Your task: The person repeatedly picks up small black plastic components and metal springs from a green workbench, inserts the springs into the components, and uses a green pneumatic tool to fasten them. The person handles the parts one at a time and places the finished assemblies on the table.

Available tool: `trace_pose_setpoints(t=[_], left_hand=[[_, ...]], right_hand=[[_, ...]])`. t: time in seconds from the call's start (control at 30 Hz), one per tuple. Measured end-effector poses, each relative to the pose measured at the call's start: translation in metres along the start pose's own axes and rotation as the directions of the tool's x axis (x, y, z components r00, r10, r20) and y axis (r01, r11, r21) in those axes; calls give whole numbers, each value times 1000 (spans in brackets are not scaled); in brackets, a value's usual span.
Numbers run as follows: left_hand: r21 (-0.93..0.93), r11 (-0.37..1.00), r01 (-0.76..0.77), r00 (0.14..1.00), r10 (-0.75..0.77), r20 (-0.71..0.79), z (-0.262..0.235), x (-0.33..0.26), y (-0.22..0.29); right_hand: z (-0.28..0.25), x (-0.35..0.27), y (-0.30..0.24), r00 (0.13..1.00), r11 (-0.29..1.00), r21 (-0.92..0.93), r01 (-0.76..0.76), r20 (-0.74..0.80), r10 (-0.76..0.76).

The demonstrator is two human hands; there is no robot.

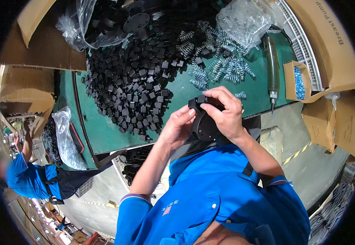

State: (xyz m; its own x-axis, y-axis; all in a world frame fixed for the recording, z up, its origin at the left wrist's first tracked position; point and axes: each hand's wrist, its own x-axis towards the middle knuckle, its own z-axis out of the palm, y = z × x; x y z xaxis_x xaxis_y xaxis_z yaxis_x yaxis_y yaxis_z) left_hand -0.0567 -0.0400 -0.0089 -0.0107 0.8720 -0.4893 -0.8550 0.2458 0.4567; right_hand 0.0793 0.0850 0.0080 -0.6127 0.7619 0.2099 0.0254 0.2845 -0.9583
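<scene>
Above the near edge of the table, both hands are closed on a round black plastic part [205,127]. My left hand [177,127] grips its left side, the thumb near its upper rim. From the right, my right hand [226,112] pinches a small black block [202,99] at the top of the part. Whether the block is seated or loose I cannot tell. Beyond my hands lies a big heap of small black blocks [138,90]. Metal coil springs [226,67] are piled to its right, and one loose spring [240,96] lies just past my right hand.
A dark power screwdriver [271,65] hangs at the right, beside a small carton [288,81] of blue screws [299,83]. Clear plastic bags [247,20] and larger black parts [136,23] lie at the back. Cardboard boxes [26,87] stand left; another person [32,179] works there.
</scene>
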Motion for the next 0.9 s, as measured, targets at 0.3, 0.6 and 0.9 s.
trace_pose_setpoints(t=[0.3, 0.6, 0.9], left_hand=[[-134, 984, -115, 992, 122, 42, 13, -8, -40], [-298, 954, -41, 995, 65, 72, 11, -12, -58], [-149, 979, -139, 990, 142, 15, 20, -16, -63]], right_hand=[[-23, -7, -15, 983, 986, -95, 139, 136, -125], [-24, -23, -29, 996, 981, -189, 42, 87, -26], [-36, -26, -43, 986, 980, -195, -42, 153, 73]])
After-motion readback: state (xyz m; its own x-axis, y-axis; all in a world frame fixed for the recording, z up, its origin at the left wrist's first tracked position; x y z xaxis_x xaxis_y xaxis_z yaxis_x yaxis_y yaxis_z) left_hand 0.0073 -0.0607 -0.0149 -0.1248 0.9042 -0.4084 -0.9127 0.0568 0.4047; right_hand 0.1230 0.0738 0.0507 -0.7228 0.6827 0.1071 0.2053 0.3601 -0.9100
